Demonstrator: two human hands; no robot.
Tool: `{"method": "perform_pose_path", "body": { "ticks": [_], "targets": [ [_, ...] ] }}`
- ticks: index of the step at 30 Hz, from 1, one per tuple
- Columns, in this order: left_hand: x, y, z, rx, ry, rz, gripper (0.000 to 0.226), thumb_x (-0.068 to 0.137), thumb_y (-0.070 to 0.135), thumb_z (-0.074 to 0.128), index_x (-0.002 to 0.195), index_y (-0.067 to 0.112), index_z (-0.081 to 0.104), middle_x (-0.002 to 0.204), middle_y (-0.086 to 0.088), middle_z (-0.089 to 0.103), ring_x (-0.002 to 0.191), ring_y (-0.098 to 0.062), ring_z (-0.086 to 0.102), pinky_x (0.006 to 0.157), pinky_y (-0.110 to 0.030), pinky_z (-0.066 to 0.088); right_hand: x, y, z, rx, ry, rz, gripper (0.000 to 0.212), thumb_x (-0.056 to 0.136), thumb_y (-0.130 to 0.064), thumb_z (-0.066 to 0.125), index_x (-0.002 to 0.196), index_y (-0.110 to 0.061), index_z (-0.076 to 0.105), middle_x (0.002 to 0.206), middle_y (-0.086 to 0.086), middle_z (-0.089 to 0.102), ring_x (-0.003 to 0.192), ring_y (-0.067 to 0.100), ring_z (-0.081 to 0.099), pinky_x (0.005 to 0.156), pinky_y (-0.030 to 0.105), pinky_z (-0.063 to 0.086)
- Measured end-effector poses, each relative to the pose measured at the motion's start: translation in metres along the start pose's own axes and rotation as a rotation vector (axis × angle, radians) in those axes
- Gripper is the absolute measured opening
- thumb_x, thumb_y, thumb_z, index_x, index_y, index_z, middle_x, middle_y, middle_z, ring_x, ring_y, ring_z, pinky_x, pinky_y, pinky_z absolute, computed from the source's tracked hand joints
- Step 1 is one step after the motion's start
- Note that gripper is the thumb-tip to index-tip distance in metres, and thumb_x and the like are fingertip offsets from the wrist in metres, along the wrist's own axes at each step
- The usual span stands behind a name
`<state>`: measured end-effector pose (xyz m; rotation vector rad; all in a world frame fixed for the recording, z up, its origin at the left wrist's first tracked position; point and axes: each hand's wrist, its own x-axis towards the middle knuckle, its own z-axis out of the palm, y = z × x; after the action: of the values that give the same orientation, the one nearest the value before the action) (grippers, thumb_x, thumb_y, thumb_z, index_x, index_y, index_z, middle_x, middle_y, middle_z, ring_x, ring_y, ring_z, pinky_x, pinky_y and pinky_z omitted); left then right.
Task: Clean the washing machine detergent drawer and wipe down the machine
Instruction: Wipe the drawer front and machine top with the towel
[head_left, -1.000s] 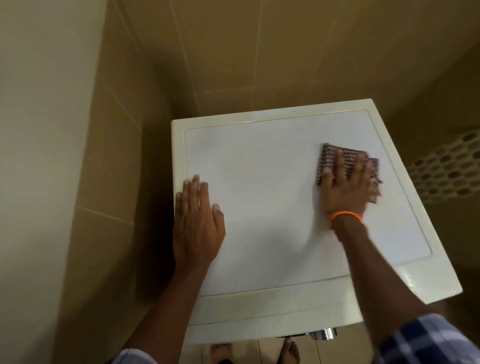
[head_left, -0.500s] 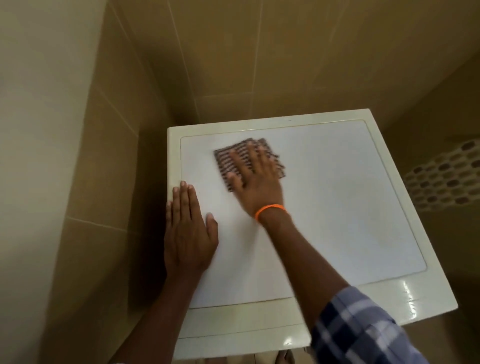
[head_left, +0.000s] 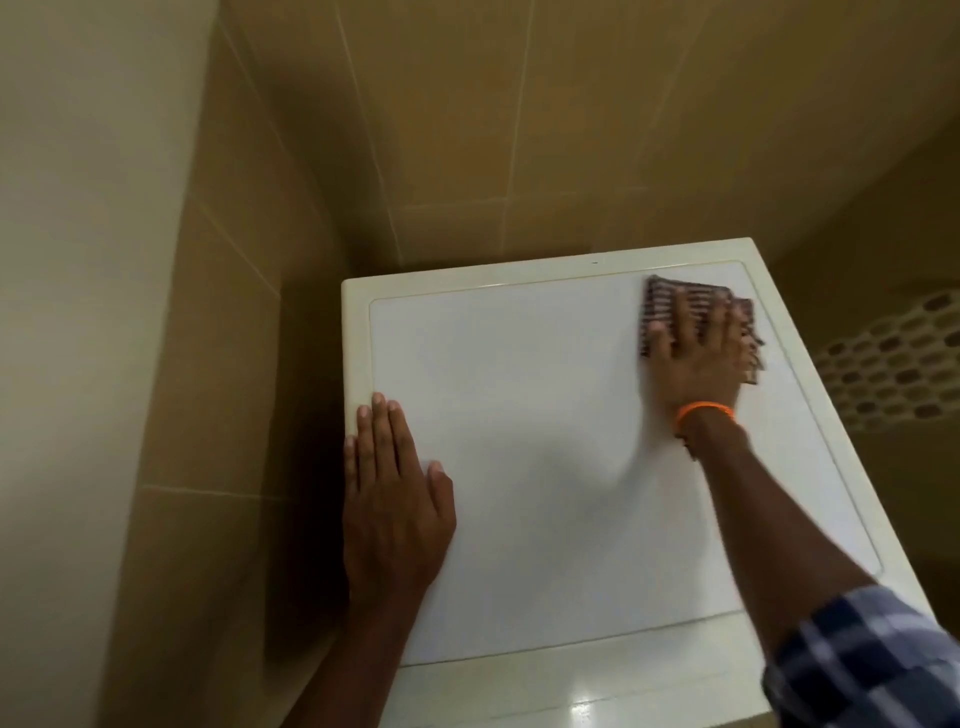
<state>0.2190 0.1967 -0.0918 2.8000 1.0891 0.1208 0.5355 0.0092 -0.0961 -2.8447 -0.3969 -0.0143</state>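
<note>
With the right hand (head_left: 696, 358) pressing flat, fingers spread, on the cloth (head_left: 670, 304) at the machine top's (head_left: 519, 415) far right corner and the left hand (head_left: 395, 499) flat bracing, overlapping even strokes seem best.

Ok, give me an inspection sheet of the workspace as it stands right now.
Surface: washing machine top, white, with a glare spot at its near edge.
Job's things: patterned cloth flat at the far right corner.
Clutter: nothing seen.
Grips: right hand presses the cloth, fingers spread; left hand rests flat on the left edge.
Cables: nothing seen.
Surroundings: tan tiled walls behind and left; pebble-pattern tiles on the right.
</note>
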Motion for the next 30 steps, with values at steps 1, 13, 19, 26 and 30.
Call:
{"method": "perform_pose_path", "body": {
  "ticks": [1,13,19,26,30],
  "targets": [
    [0.001,0.001,-0.001,0.004,-0.005,-0.001,0.078,0.107,0.043,0.028,0.173,0.006,0.010,0.182,-0.014,0.008,0.169,-0.029,0.005,0.135,-0.051,0.020,-0.007,-0.031,0.011,0.013,0.007,-0.085,0.072,0.099,-0.059,0.025,0.160,-0.024,0.041,0.169,0.024,0.023,0.156,0.048,0.019,0.125,0.062,0.017],
    [0.004,-0.007,-0.002,0.060,-0.007,0.040,0.079,0.107,0.045,0.042,0.170,0.001,0.023,0.177,-0.023,0.023,0.167,-0.037,0.017,0.134,-0.053,0.020,-0.077,-0.268,0.062,0.151,-0.214,-0.679,0.059,0.104,-0.060,0.032,0.161,-0.043,0.031,0.175,0.000,0.013,0.162,0.023,0.006,0.131,0.045,0.005],
    [0.004,-0.003,0.000,-0.007,0.002,-0.001,0.080,0.105,0.041,0.036,0.172,0.005,0.014,0.181,-0.015,0.013,0.169,-0.030,0.010,0.135,-0.051,0.021,0.023,-0.120,0.033,0.090,-0.097,-0.380,0.065,0.101,-0.060,0.028,0.158,-0.033,0.042,0.169,0.015,0.030,0.157,0.037,0.024,0.129,0.050,0.016],
    [0.004,0.000,0.001,0.022,0.016,-0.006,0.077,0.105,0.040,0.031,0.172,0.003,0.015,0.180,-0.018,0.014,0.168,-0.033,0.012,0.135,-0.052,0.019,0.097,0.072,-0.029,-0.043,-0.131,0.125,0.081,0.095,-0.080,0.008,0.164,-0.041,0.024,0.174,0.010,0.015,0.159,0.036,0.013,0.129,0.053,0.010],
    [0.005,0.000,-0.003,0.012,0.031,0.009,0.075,0.107,0.040,0.027,0.171,0.002,0.016,0.180,-0.018,0.015,0.168,-0.034,0.013,0.135,-0.052,0.019,0.064,0.033,-0.024,-0.044,-0.070,0.199,0.070,0.100,-0.064,0.018,0.166,-0.038,0.019,0.174,0.015,0.011,0.160,0.039,0.009,0.127,0.060,0.007]
  ]
}}
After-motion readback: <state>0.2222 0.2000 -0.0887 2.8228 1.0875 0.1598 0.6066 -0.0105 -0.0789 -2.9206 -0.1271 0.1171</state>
